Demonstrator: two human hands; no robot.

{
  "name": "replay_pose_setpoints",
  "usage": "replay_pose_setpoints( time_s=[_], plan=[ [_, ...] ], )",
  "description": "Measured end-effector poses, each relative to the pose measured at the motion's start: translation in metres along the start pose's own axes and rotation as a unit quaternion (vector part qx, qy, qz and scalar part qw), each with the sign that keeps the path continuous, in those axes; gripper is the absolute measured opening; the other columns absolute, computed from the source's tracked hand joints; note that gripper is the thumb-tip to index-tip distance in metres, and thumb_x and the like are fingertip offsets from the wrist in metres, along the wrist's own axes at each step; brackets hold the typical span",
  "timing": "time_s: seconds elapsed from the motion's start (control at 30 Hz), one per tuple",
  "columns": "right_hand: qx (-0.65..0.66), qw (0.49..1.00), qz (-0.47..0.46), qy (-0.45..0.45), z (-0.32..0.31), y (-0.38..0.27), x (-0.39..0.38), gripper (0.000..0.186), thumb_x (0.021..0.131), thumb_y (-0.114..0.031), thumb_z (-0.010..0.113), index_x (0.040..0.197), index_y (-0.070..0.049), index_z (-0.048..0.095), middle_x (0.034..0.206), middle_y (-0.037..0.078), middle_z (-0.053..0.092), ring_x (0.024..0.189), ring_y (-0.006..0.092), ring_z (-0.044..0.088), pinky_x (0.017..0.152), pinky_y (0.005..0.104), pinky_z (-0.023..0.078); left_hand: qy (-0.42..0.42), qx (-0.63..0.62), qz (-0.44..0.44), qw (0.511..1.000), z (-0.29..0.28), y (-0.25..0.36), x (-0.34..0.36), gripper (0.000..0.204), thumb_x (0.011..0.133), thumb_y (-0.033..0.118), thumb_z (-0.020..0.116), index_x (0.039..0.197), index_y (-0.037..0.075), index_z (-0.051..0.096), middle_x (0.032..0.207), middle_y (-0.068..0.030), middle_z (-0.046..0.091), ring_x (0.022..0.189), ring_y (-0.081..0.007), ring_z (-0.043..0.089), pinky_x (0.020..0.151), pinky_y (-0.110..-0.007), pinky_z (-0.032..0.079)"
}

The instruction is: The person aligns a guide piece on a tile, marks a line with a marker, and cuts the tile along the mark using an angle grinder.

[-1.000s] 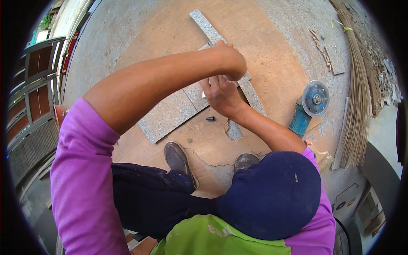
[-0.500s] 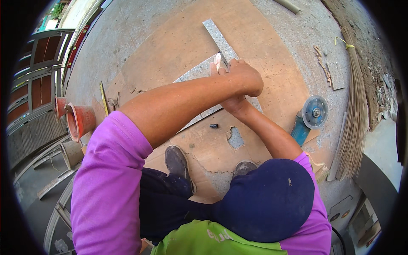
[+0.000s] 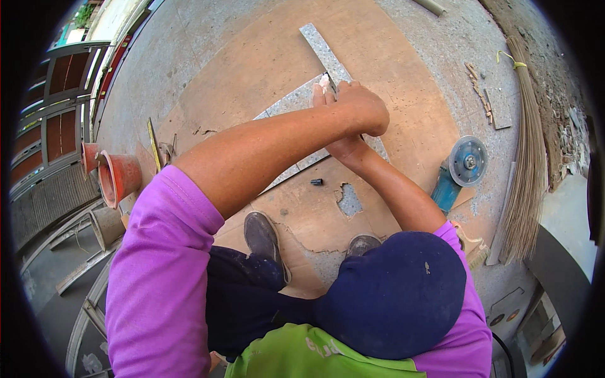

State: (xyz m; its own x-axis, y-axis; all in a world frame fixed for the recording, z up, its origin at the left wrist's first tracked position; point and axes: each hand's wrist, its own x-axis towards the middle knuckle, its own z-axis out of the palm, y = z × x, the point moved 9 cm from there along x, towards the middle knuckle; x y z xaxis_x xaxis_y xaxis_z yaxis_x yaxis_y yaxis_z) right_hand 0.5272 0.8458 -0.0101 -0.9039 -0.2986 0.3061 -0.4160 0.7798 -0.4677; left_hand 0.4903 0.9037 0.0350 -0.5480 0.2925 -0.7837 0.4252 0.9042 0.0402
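Observation:
My left hand [image 3: 362, 107] reaches across my right arm, fingers curled over a narrow speckled strip [image 3: 318, 44] lying at an angle on brown board. What those fingers grip is hidden. My right hand [image 3: 341, 146] is mostly behind my left forearm; its raised fingertips show beside a small pale object [image 3: 324, 80], too small to name, at the meeting of the strip and a speckled tile [image 3: 278, 107]. A small black cylinder [image 3: 316, 182] lies on the board below my hands, near a torn hole.
A blue angle grinder [image 3: 449, 189] rests at the right beside a straw broom [image 3: 523, 157] and wood scraps [image 3: 479, 88]. Red buckets [image 3: 118, 179], metal frames and a yellow measuring stick [image 3: 153, 142] stand or lie at the left. A grey pipe [image 3: 428, 7] is at the top.
Since a second ago the view has shifted, revealing the buckets at the left. Both hands still work at the strip; in the last half second they have moved slightly upward in view.

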Motion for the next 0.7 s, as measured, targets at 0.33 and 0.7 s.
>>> replay_pose_setpoints(
  time_s=[0.33, 0.7],
  plan=[
    [0.242, 0.962, 0.105, 0.074, -0.02, 0.006, -0.009, 0.027, 0.111, -0.018, 0.047, 0.132, -0.001, 0.049, 0.118, 0.013, 0.059, 0.115, 0.022, 0.056, 0.1, 0.0383, 0.042, 0.016, 0.024, 0.037, 0.999, 0.007, 0.004, 0.014, 0.036, 0.09, 0.021, 0.06, 0.115, 0.004, 0.079, 0.128, -0.019, 0.069, 0.125, -0.036, 0.055, 0.105, -0.047, 0.041],
    [0.066, 0.987, 0.145, 0.021, -0.046, -0.011, -0.05, 0.023, 0.091, -0.012, 0.069, 0.11, -0.001, 0.061, 0.101, 0.021, 0.066, 0.083, 0.0391, 0.07, 0.065, 0.0465, 0.056, 0.01, 0.027, 0.056, 0.998, 0.013, 0.002, 0.021, 0.037, 0.091, 0.028, 0.061, 0.113, 0.006, 0.079, 0.128, -0.0134, 0.071, 0.13, -0.0317, 0.054, 0.1, -0.053, 0.037]
  ],
)
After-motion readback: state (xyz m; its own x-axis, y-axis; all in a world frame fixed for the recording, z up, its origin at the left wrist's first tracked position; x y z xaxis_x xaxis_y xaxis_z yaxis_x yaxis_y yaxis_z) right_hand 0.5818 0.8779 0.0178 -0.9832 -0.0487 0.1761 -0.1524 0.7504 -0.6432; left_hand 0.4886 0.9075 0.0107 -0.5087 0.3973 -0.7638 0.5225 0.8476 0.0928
